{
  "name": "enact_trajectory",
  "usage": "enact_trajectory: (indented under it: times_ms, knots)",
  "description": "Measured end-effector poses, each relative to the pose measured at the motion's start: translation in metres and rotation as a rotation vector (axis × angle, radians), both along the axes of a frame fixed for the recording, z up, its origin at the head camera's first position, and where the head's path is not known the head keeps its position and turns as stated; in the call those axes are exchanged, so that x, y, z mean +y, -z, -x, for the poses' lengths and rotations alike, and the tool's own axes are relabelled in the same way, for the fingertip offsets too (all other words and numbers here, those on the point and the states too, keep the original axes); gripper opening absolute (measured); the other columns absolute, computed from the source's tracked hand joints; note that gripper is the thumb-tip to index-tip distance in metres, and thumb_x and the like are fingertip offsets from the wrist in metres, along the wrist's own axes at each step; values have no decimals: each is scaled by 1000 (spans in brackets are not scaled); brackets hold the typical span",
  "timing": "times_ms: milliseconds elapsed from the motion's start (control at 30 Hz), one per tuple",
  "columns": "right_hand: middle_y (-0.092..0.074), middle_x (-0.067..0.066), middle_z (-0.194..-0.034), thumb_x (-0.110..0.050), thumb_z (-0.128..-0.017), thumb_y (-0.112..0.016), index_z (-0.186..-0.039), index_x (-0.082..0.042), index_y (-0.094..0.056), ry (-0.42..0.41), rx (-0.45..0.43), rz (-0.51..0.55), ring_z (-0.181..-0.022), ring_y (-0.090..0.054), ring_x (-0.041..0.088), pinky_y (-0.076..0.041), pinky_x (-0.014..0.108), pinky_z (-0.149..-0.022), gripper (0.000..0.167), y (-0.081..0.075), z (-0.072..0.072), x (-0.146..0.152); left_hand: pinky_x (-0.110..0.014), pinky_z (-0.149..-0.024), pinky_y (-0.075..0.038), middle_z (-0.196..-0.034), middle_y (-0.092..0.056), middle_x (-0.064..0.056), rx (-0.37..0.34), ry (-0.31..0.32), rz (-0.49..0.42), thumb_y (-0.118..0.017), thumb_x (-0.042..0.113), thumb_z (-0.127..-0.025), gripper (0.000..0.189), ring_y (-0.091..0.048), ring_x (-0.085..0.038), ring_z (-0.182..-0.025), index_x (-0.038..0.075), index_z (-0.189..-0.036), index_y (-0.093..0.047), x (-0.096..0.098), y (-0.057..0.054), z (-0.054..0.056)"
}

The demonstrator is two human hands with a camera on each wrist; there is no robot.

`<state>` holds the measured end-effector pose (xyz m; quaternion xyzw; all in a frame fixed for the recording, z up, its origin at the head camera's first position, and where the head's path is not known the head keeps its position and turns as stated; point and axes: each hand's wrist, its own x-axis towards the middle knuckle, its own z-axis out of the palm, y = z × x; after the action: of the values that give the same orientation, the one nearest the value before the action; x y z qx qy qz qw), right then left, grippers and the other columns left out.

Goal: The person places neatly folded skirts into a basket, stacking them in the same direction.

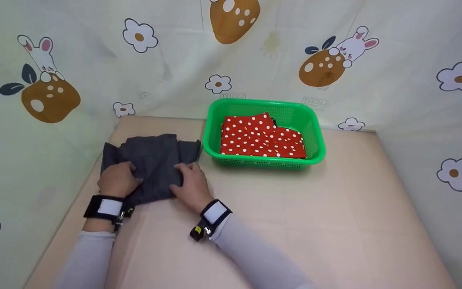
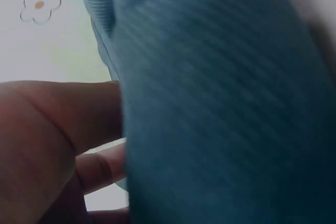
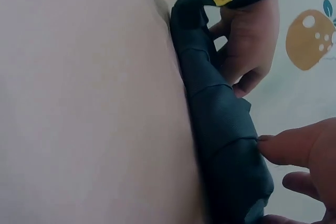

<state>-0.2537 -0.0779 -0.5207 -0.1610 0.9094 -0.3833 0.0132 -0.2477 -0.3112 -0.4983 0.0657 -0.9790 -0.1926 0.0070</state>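
Note:
A folded dark grey cloth (image 1: 152, 168) lies at the left of the table, its layers uneven along the back edge. My left hand (image 1: 118, 180) grips its left side with bent fingers; in the left wrist view a raised part of the cloth (image 2: 210, 98) fills most of the picture and hides the fingertips. At the right edge, my right hand (image 1: 193, 186) rests with thumb and fingers spread on the cloth. From the right wrist, the cloth (image 3: 226, 124) shows as a thick stack, the right thumb (image 3: 294, 142) touching its upper side.
A green plastic basket (image 1: 321, 150) stands at the back of the table, just right of the cloth. In it lies a folded red fabric with white dots (image 1: 255, 138). A patterned curtain (image 1: 175, 72) hangs behind and along both sides of the beige table (image 1: 295, 224).

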Motion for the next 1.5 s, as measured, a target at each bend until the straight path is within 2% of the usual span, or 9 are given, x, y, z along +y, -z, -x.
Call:
enact_trajectory:
  times_ms: [200, 300, 433, 600, 733, 1000, 1167, 1333, 1500]
  knots:
    - [-53, 10, -147, -28, -95, -80, -147, -30, -64, -68, 36, -142, -130, -56, 28, -51, 36, -109, 55, -3, -2, 7, -61, -77, -58, -110, -74, -32, 33, 55, 1, -84, 19, -87, 44, -71, -49, -96, -11, -118, -72, 15, 4, -20]
    - [-54, 12, -149, -26, -93, -82, -146, -30, -65, -110, 33, -202, -127, -57, 31, -52, 36, -106, 56, -8, -2, 12, -60, -76, -58, -106, -75, -31, 42, 80, 3, -85, 19, -85, 43, -72, -47, -92, -10, -114, -73, 20, 8, -27]
    - [-58, 12, -144, -26, -90, -85, -143, -27, -68, -167, 27, -291, -124, -59, 30, -52, 37, -104, 56, -12, -1, 20, -58, -73, -58, -106, -76, -30, 43, 96, 5, -86, 21, -85, 43, -72, -45, -91, -9, -113, -74, 28, 12, -36]
    - [-67, 10, -135, -29, -87, -87, -134, -24, -75, -230, 17, -386, -126, -60, 24, -50, 41, -109, 49, -8, -1, 33, -55, -72, -59, -103, -77, -26, 58, 143, 13, -89, 24, -82, 42, -73, -41, -89, -6, -108, -76, 37, 16, -46]
    - [-74, 6, -124, -31, -85, -89, -129, -21, -77, -269, 21, -442, -121, -62, 21, -51, 43, -106, 46, -5, -5, 45, -54, -76, -59, -101, -78, -21, 57, 207, 20, -93, 28, -78, 41, -73, -37, -90, -2, -101, -78, 43, 17, -52]
    - [-76, 3, -111, -34, -82, -92, -122, -17, -77, -355, 43, -474, -108, -65, 18, -55, 34, -95, 45, -10, -13, 79, -55, -89, -59, -101, -80, -17, 42, 298, -17, -95, 25, -75, 37, -74, -38, -98, 0, -99, -81, 63, 12, -62]
    - [-74, 3, -110, -34, -82, -92, -118, -16, -77, -398, 47, -467, -101, -63, 17, -56, 32, -90, 43, -14, -21, 124, -51, -93, -59, -100, -80, -12, 36, 379, -43, -97, 26, -72, 38, -73, -33, -99, 3, -99, -82, 92, 10, -64]
    - [-75, 2, -111, -34, -83, -92, -119, -15, -76, -409, 44, -453, -100, -62, 15, -57, 32, -90, 44, -18, -30, 180, -50, -94, -58, -99, -80, -12, 37, 467, -47, -98, 26, -72, 39, -73, -33, -98, 3, -99, -82, 138, 9, -64]
    - [-74, 3, -112, -34, -83, -91, -119, -13, -76, -367, 22, -418, -101, -62, 17, -56, 36, -91, 44, -22, -34, 234, -48, -91, -59, -98, -79, -12, 45, 570, -11, -97, 30, -73, 41, -72, -31, -96, 3, -100, -82, 186, 3, -50]
